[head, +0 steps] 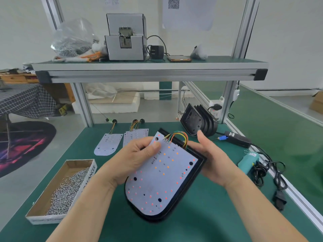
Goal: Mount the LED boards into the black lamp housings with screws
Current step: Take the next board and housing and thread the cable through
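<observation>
Left hand fingers pinch LED board corner; rt hand fingers curl under black housing edge.

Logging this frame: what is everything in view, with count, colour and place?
board: one, white, red and orange LEDs, on the held housing
housing: one, black, held over the mat
spare boards: one single plus a small stack, white, far left of mat
spare housings: stack, black, leaning far right; count unclear
screw box: one, cardboard, silver screws inside, near left
screwdriver: one, teal, right edge
adapter: one, black, right
feeder: one, grey, shelf
bag: one, clear, shelf left
phone: one, orange-edged, shelf
mat: one, green
left hand: pinches board's upper left
right hand: holds housing's right edge
</observation>
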The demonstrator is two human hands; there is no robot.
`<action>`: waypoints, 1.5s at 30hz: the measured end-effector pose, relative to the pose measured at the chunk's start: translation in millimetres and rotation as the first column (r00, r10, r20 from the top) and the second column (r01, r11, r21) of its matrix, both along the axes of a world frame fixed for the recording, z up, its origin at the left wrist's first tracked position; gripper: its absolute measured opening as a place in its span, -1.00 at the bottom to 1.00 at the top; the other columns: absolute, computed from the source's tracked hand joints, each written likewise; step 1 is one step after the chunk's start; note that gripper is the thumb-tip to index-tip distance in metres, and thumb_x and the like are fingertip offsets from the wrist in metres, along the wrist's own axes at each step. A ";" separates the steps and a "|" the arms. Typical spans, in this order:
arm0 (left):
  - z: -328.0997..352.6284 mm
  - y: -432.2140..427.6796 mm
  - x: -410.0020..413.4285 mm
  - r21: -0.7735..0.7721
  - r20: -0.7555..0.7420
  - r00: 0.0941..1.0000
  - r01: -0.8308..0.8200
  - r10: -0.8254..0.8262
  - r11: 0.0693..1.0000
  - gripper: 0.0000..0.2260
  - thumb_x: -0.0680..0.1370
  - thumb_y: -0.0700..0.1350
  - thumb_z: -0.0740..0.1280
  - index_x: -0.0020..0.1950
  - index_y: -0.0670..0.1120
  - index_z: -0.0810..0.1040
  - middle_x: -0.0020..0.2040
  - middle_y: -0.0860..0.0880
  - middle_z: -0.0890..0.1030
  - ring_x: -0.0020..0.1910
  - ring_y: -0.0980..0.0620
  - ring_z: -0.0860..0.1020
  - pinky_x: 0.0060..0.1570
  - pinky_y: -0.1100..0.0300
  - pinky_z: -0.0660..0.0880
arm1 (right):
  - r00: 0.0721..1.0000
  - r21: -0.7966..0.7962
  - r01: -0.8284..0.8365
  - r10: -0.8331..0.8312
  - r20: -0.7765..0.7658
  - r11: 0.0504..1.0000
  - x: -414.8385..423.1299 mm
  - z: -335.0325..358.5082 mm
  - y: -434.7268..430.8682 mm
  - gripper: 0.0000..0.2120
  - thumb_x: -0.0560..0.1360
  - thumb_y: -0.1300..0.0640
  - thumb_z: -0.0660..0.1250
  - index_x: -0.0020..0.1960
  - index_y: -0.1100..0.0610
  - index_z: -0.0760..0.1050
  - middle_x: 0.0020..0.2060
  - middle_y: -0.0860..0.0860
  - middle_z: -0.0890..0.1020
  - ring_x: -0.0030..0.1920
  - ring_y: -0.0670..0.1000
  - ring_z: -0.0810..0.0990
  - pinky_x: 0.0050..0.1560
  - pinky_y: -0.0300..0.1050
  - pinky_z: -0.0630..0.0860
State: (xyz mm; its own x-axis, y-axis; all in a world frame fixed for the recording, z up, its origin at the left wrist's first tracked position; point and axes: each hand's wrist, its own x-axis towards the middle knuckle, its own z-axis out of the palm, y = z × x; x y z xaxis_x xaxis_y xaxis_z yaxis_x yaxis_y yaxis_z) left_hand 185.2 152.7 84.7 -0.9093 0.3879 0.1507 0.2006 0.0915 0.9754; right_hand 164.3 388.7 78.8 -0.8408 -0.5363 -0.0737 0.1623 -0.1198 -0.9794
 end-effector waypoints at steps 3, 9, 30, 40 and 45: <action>2.9 6.8 -2.2 0.018 0.007 1.000 -0.027 0.027 0.999 -0.73 0.59 0.20 0.32 -0.12 0.07 0.69 -0.21 0.12 0.68 -0.26 0.16 0.64 -0.25 0.33 0.54 | 0.988 -0.026 0.148 -0.149 -0.029 0.989 1.4 -2.4 -10.8 -0.32 0.57 -0.27 0.03 0.18 0.26 0.63 0.22 0.31 0.61 0.13 0.18 0.55 0.26 0.09 0.35; -7.8 4.4 -5.4 0.071 0.032 0.996 -0.087 0.085 0.994 -0.66 0.45 0.24 0.38 -0.10 -0.02 0.70 -0.15 -0.05 0.72 -0.21 -0.01 0.67 -0.23 0.16 0.59 | 0.916 0.124 0.369 -0.337 -0.218 0.921 6.6 -1.0 -20.2 -0.22 0.46 -0.42 0.04 -0.11 0.29 0.61 -0.19 0.15 0.66 -0.15 0.09 0.51 0.02 0.04 0.36; 2.7 20.6 14.1 0.052 -0.006 0.977 -0.213 0.213 0.976 -0.44 0.53 0.28 0.25 0.03 -0.24 0.61 -0.04 -0.24 0.69 -0.11 -0.11 0.62 -0.07 -0.04 0.52 | 0.387 0.049 0.670 -0.292 -0.875 0.741 39.8 1.0 -7.7 -0.86 0.47 0.31 0.48 -0.11 0.10 0.59 -0.05 -0.08 0.59 0.04 -0.04 0.56 0.07 -0.29 0.43; -7.9 31.5 18.9 0.036 -0.116 0.949 -0.290 0.292 0.956 -0.55 0.55 0.24 0.26 -0.10 -0.17 0.51 -0.22 -0.02 0.48 -0.24 0.03 0.43 -0.17 0.05 0.39 | 0.951 -0.339 0.308 -0.293 0.096 0.889 18.2 -18.4 -5.7 -0.58 0.60 -0.09 0.17 0.20 0.11 0.66 0.25 0.08 0.65 0.24 0.06 0.61 0.20 0.04 0.47; -10.6 31.2 13.3 -0.118 -0.345 0.860 -0.437 0.376 0.892 -0.97 0.65 0.12 0.17 0.04 0.24 0.31 -0.37 0.17 0.34 -0.43 0.17 0.26 -0.40 0.35 0.31 | 0.921 -0.317 0.386 -0.347 0.175 0.866 24.1 -19.4 -23.8 -0.49 0.57 -0.26 0.16 0.12 0.07 0.72 0.12 0.06 0.71 0.14 0.01 0.68 0.22 0.02 0.52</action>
